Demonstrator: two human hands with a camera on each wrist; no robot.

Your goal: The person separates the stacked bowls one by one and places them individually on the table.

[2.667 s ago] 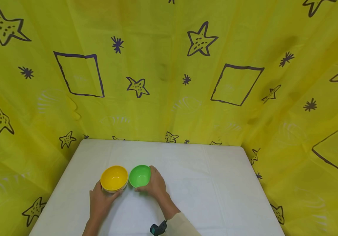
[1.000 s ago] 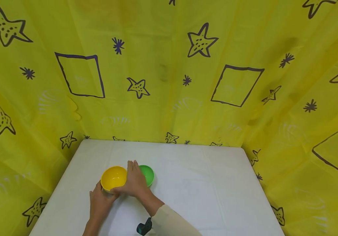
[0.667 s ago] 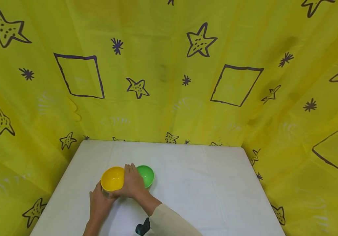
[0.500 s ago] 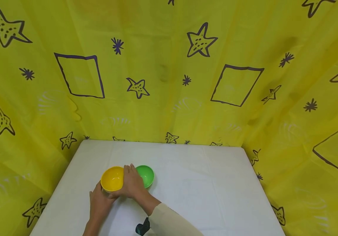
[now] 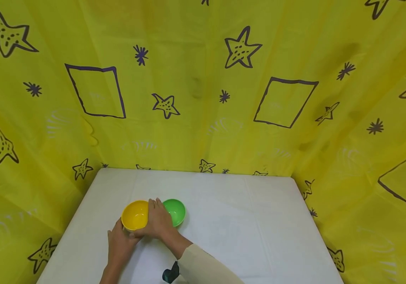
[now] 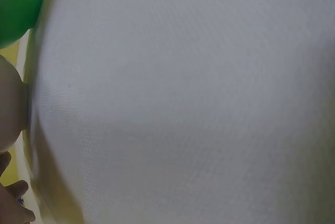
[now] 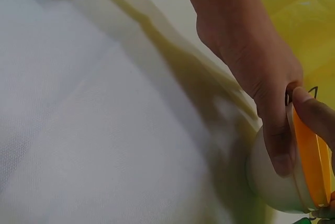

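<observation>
A yellow bowl [image 5: 133,216] sits nested inside a white bowl [image 7: 269,182], whose outside shows in both wrist views. My left hand [image 5: 119,244] grips the white bowl from the near left, its thumb along the outer wall. At the right side of the yellow bowl, my right hand [image 5: 159,223] pinches the rim, the thumb in front and the fingers reaching over the far side. A green bowl [image 5: 178,213] stands upright just to the right, partly hidden behind that hand. The right wrist view shows the right thumb [image 7: 316,114] against the yellow bowl.
The bowls are on a table with a white cover [image 5: 231,221]. Yellow curtains [image 5: 196,138] with dark starfish drawings hang behind the table and along both sides. A small dark device [image 5: 171,273] is at the right sleeve [image 5: 203,264].
My right hand, earlier on the green bowl, has let go of it and moved left onto the yellow bowl's rim. The green bowl stands slightly farther right. Lately almost nothing moves.
</observation>
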